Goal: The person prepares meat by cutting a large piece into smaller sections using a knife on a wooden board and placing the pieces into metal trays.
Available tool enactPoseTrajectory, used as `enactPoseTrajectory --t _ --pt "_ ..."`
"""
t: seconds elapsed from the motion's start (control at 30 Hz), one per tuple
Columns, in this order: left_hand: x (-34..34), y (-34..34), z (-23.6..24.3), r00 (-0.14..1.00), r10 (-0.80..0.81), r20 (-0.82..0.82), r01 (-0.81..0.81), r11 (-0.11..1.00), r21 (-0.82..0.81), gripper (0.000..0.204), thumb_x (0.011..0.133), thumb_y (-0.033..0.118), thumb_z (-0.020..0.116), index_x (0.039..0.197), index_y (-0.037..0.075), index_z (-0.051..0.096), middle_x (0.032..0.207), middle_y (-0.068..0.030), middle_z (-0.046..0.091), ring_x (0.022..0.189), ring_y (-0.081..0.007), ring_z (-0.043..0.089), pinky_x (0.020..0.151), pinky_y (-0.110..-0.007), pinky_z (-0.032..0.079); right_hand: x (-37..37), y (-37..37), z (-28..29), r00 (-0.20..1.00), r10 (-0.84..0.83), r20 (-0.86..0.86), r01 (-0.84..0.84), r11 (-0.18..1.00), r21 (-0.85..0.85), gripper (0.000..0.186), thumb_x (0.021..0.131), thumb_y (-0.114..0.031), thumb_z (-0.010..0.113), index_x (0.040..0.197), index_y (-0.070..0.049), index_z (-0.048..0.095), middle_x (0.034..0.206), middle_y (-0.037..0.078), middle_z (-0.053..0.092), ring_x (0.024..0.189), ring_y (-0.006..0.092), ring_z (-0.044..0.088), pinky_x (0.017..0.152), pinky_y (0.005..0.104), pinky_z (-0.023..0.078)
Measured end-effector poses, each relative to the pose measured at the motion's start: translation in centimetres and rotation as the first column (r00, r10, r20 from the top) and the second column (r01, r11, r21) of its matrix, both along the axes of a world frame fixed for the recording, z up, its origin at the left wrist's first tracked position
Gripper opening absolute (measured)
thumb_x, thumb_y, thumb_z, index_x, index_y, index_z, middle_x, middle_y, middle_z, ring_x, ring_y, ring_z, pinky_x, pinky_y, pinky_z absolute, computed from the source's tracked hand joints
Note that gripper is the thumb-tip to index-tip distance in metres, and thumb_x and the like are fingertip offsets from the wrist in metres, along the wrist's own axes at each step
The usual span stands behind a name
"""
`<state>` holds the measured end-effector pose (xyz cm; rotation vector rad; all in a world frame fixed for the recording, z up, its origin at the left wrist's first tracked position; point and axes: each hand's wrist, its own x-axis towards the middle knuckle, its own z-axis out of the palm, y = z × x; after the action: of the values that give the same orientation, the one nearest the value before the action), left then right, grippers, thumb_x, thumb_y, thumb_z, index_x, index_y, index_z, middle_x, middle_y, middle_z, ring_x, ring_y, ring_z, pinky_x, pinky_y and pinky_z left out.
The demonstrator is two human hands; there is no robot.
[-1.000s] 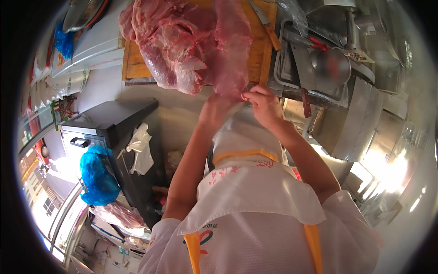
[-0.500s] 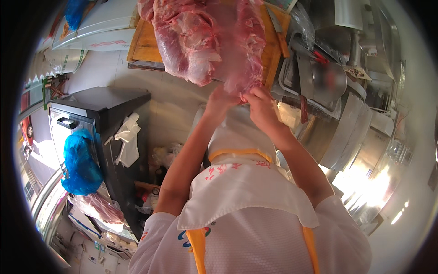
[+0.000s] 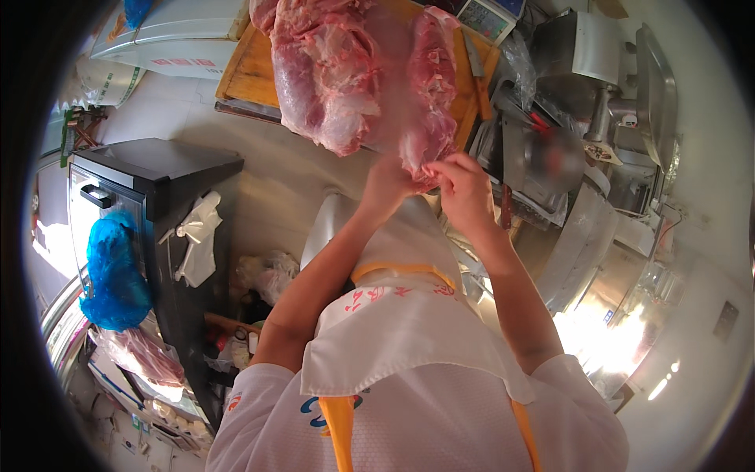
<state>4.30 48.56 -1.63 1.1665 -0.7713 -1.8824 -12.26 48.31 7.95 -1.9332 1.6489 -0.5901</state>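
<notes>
A long strip of raw meat [image 3: 432,86] lies along the right part of the wooden cutting board [image 3: 250,72], its near end hanging over the board's front edge. My left hand [image 3: 385,187] is closed round that near end from the left. From the right, my right hand [image 3: 467,192] pinches the tip, thumb and fingertips together. A larger slab of raw meat [image 3: 324,86] rests to the left, apart from the strip. Between the two pieces the board's surface looks pale and hazy. The fingers' undersides are hidden.
A knife [image 3: 476,79] with a wooden handle lies at the board's right side. Farther right are a cleaver-like blade [image 3: 513,149] and a metal meat grinder [image 3: 605,118]. A black cabinet [image 3: 185,177] with a blue plastic bag [image 3: 118,271] stands at left.
The strip's near end has come slightly closer to me, and more of its fleshy side shows. Both hands keep hold of it, the right one a little lower. The whole view has shifted slightly.
</notes>
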Motion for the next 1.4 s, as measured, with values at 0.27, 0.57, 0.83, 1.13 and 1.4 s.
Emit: enactPoseTrajectory --t 0.27,0.57,0.83,1.13,1.4 --pt "-2.1 0.8 -1.3 1.000 0.005 0.024 -0.002 0.992 -0.123 0.028 0.086 -0.006 0.077 0.111 0.000 0.069 0.095 -0.0008 0.070 0.086 -0.0079 0.065 0.075 -0.025 0.053 -0.1 1.1 -1.0 0.970 0.120 -0.213 -0.108 0.992 0.066 0.026 0.086 0.007 0.071 0.106 -0.008 0.080 0.101 0.009 0.069 0.098 0.0304 0.069 0.083 0.0401 0.058" --pt "0.3 -1.7 -1.7 0.997 -0.018 -0.079 0.031 0.985 0.170 0.046 0.087 0.003 0.071 0.129 -0.008 0.059 0.107 -0.0101 0.071 0.095 -0.0193 0.071 0.088 -0.033 0.056 -5.2 -4.9 1.6 0.917 -0.364 0.164 0.330 0.922 0.201 0.009 0.097 -0.005 0.073 0.105 -0.005 0.077 0.094 0.007 0.079 0.084 0.0139 0.075 0.077 0.0300 0.058" --pt "-2.7 -3.1 -1.5 0.986 0.127 0.111 -0.141 0.982 0.123 0.068 0.086 0.019 0.089 0.138 -0.006 0.054 0.125 -0.0115 0.070 0.108 -0.0213 0.072 0.095 -0.035 0.057 -11.6 -20.1 -2.6 0.881 -0.467 0.082 0.474 0.869 -0.140 0.012 0.097 -0.012 0.072 0.105 -0.004 0.078 0.097 0.014 0.080 0.087 0.0290 0.078 0.081 0.0380 0.059" --pt "-2.9 -5.1 3.8 0.992 0.123 -0.009 -0.103 0.864 0.492 0.032 0.085 0.012 0.087 0.110 0.000 0.072 0.090 -0.0027 0.070 0.080 -0.0143 0.067 0.071 -0.031 0.052 -15.0 -25.6 -10.9 0.832 -0.548 0.090 0.555 0.822 -0.130 0.006 0.094 -0.008 0.075 0.097 -0.003 0.076 0.091 0.011 0.080 0.085 0.0257 0.078 0.083 0.0379 0.060" --pt "-4.0 -5.0 3.9 0.945 0.288 -0.157 -0.182 0.859 0.478 0.048 0.086 0.005 0.076 0.132 0.002 0.063 0.110 -0.0066 0.072 0.093 -0.0188 0.072 0.076 -0.032 0.059 -13.3 -24.4 -8.5 0.853 -0.494 0.171 0.517 0.844 -0.141 0.025 0.103 -0.021 0.072 0.116 -0.001 0.077 0.102 0.011 0.082 0.091 0.0223 0.080 0.083 0.0350 0.059"
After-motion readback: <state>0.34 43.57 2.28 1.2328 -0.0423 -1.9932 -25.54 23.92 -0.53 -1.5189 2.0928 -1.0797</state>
